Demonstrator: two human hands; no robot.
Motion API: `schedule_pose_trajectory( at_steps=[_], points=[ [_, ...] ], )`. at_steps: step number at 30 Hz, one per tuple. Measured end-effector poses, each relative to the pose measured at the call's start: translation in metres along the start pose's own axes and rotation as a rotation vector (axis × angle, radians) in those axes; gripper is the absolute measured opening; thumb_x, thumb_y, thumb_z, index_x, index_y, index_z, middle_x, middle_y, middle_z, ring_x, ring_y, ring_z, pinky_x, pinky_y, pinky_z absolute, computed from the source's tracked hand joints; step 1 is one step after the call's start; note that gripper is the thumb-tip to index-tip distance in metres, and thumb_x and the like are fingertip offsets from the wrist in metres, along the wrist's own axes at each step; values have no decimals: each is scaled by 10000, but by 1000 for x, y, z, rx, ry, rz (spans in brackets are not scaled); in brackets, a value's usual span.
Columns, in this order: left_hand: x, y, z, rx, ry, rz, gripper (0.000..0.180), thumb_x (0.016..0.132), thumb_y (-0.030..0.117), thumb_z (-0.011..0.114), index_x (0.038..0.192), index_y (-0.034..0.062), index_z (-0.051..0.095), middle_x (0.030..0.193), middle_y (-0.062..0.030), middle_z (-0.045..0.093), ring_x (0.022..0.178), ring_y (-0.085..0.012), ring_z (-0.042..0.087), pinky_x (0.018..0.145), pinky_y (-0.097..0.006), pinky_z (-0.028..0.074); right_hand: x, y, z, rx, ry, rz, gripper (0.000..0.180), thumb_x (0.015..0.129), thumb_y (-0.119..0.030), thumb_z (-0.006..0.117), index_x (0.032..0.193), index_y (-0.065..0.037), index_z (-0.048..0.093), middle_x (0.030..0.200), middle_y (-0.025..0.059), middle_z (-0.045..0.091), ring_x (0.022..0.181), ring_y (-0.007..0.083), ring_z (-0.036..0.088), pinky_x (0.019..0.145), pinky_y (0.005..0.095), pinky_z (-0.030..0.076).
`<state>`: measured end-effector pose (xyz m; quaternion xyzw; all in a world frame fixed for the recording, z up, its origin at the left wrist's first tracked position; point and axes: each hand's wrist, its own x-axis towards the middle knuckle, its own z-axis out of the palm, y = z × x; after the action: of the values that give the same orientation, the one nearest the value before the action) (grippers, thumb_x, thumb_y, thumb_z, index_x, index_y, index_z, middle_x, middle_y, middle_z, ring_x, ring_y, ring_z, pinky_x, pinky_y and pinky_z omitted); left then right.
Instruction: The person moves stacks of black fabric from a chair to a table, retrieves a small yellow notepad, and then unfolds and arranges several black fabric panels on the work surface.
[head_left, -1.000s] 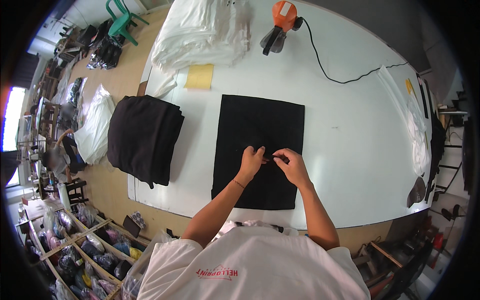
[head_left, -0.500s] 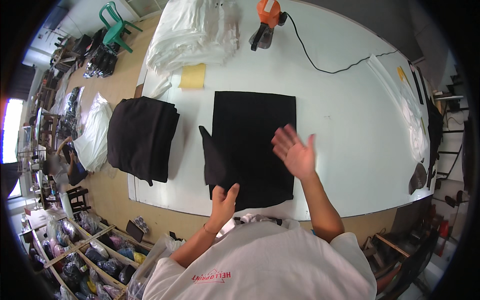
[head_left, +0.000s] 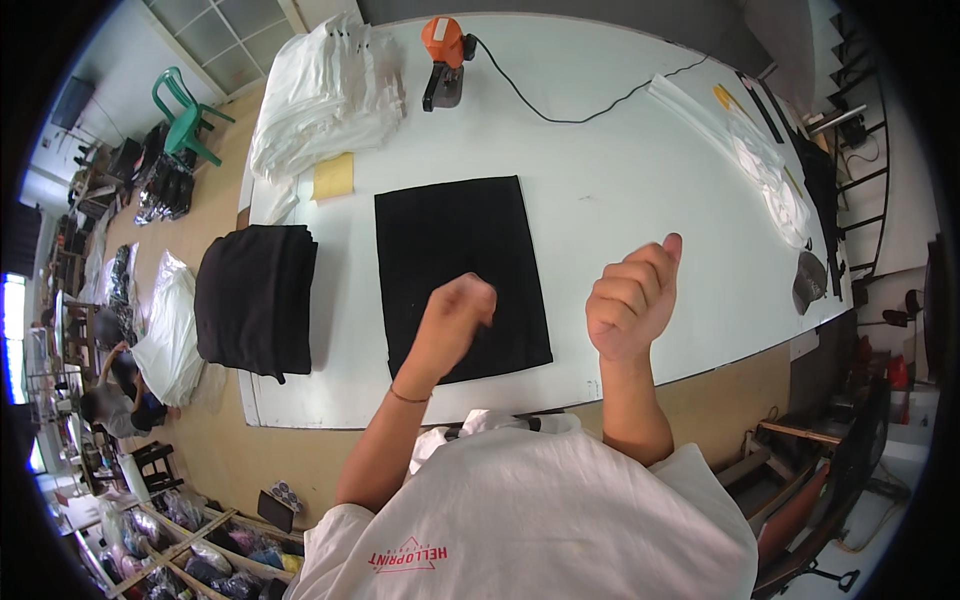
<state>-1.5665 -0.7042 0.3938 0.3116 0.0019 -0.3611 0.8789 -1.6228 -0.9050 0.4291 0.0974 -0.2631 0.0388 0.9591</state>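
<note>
Both hands are raised above the bench [head_left: 620,190], neither touching anything. Left hand [head_left: 455,310] is curled shut, blurred, over the near part of the flat black folded garment [head_left: 460,270]; right hand [head_left: 630,300] is a loose fist, thumb up, off the garment's right edge, nothing seen in it. The garment lies squared and flat mid-bench, near the person, likely smoothed for folding or packing. Stack of black garments [head_left: 255,295] sits at the left edge, probably sorted as a pile. Far left is a heap of white bags [head_left: 325,95] with a yellow pad [head_left: 333,177] just near it. Orange corded tool [head_left: 442,55] rests far off, parked out of the way.
</note>
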Motion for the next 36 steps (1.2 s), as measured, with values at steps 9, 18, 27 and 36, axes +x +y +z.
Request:
schedule_pose_trajectory(
  at_steps=[9, 18, 27, 36],
  points=[
    [-13, 10, 40, -1016, -809, -252, 643, 968, 639, 310, 575, 151, 167, 517, 33, 150, 450, -112, 130, 420, -265, 111, -13, 28, 27, -20, -123, 93, 595, 982, -618, 212, 589, -173, 162, 474, -48, 134, 390, 92, 88, 402, 270, 65],
    [-30, 24, 43, -1050, -1010, -306, 585, 1011, 501, 311, 566, 135, 210, 505, 24, 232, 425, -96, 222, 365, -218, 190, -17, 53, 36, -60, -191, 136, 590, 981, -614, 250, 589, -179, 181, 486, -42, 132, 398, 103, 105, 410, 264, 84],
    [-40, 43, 31, -1229, -946, -335, 431, 993, 399, 351, 1062, 111, 664, 1232, 1, 580, 1140, -224, 509, 574, -339, 634, -37, 82, 34, -215, -29, -90, 599, 945, -692, 220, 659, -171, 294, 542, -36, 246, 481, 123, 204, 479, 276, 175],
    [-31, -4, 17, -1207, -741, -407, 408, 1000, 377, 388, 1110, 94, 662, 1158, -44, 636, 1066, -192, 554, 597, -304, 625, -128, 66, 68, -400, 196, -377, 621, 920, -722, 285, 710, -145, 378, 576, -28, 291, 550, 132, 276, 523, 289, 233]
  ],
)
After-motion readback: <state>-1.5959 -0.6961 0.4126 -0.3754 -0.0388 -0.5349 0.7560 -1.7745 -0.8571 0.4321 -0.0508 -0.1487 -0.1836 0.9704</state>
